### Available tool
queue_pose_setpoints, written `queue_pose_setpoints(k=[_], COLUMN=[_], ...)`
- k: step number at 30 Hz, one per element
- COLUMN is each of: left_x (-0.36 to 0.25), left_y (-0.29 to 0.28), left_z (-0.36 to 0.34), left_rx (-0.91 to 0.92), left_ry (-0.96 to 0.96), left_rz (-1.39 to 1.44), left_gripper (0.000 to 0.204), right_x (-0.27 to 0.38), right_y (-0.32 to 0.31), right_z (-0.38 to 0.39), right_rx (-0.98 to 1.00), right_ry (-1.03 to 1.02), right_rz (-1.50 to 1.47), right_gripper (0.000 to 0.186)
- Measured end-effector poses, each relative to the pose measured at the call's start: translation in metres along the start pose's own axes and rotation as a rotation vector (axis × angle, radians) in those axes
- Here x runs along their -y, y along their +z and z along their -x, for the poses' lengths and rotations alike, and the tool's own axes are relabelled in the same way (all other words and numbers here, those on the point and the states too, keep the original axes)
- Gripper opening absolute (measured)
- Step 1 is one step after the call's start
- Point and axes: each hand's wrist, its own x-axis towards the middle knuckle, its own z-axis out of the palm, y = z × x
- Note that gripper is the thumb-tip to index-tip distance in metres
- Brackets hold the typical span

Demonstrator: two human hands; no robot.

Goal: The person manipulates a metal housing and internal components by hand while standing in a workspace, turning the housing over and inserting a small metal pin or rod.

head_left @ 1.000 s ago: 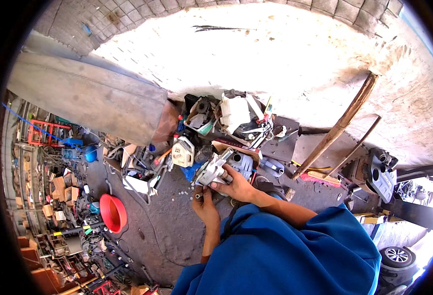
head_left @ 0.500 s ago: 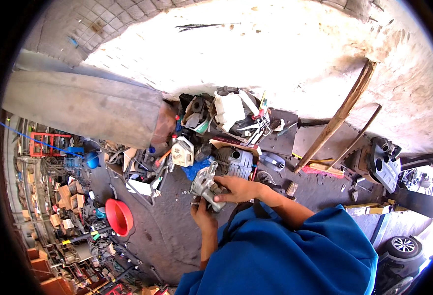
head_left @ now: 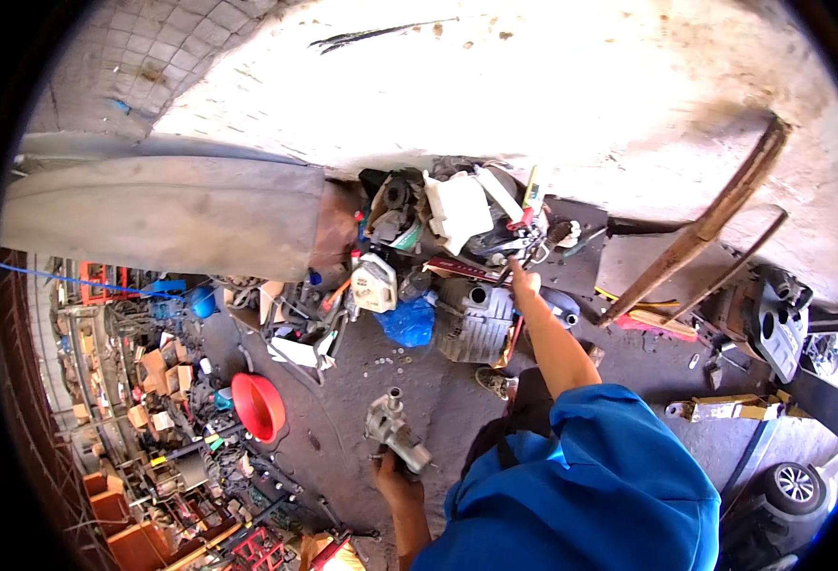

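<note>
Head view is showing me two bare hands, the left hand [head_left: 400, 483] and the right hand [head_left: 525, 281], well apart. What are you counting around them?

I'm counting one metal part [head_left: 395, 428], one red basin [head_left: 250, 407], one pale jug [head_left: 374, 283], one blue bag [head_left: 407, 325], one grey housing [head_left: 476, 324] and two poles [head_left: 695, 224]. Small discs [head_left: 390, 360] are lying on the floor [head_left: 343, 381] near the bag, but they're looking too tiny for me to number.

And what are you making of the surfaces?

From where I'm sitting, the part is showing dull grey metal, a lumpy rounded body with a short pipe sticking out at its upper end. The housing is showing ribs and a round opening, and the bag is lying crinkled just beside it. Both poles are looking like rough wood, one thick, one thin, and they're leaning at a slant. The basin is curving smoothly to a wide rim.

How are the hands standing?

I'm seeing the left one curling around the lower end of the part, holding it above the floor, between the basin and the blue sleeve [head_left: 628, 438]. The right one is sitting at the near edge of the clutter [head_left: 523, 238], just beyond the housing. Its fingers are partly hiding, so I'm not able to tell how far they're opening or whether they're gripping anything.
</note>
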Motion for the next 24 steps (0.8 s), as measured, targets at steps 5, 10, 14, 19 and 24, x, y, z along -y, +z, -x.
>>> queue_pose_setpoints(k=[5, 10, 14, 19, 24], left_x=[-0.001, -0.009, 0.007, 0.014, -0.005], left_y=[-0.007, 0.002, -0.022, -0.034, -0.017], left_z=[0.025, 0.033, 0.035, 0.023, 0.012], left_rx=[-0.091, -0.005, -0.137, -0.017, 0.084], left_ry=[-0.016, 0.012, -0.023, -0.031, 0.014], left_rz=[-0.059, -0.114, -0.035, 0.009, -0.065], left_gripper=[0.034, 0.034, 0.034, 0.031, 0.024], right_x=[0.043, 0.046, 0.073, 0.082, 0.070], right_y=[0.042, 0.030, 0.018, -0.032, -0.108], right_z=[0.034, -0.021, 0.067, 0.067, 0.159], right_rx=[0.040, 0.059, 0.146, 0.331, 0.561], right_ry=[0.100, 0.086, 0.148, 0.275, -0.013], right_rz=[0.011, -0.179, -0.294, -0.411, -0.350], right_gripper=[0.078, 0.050, 0.039, 0.040, 0.036])
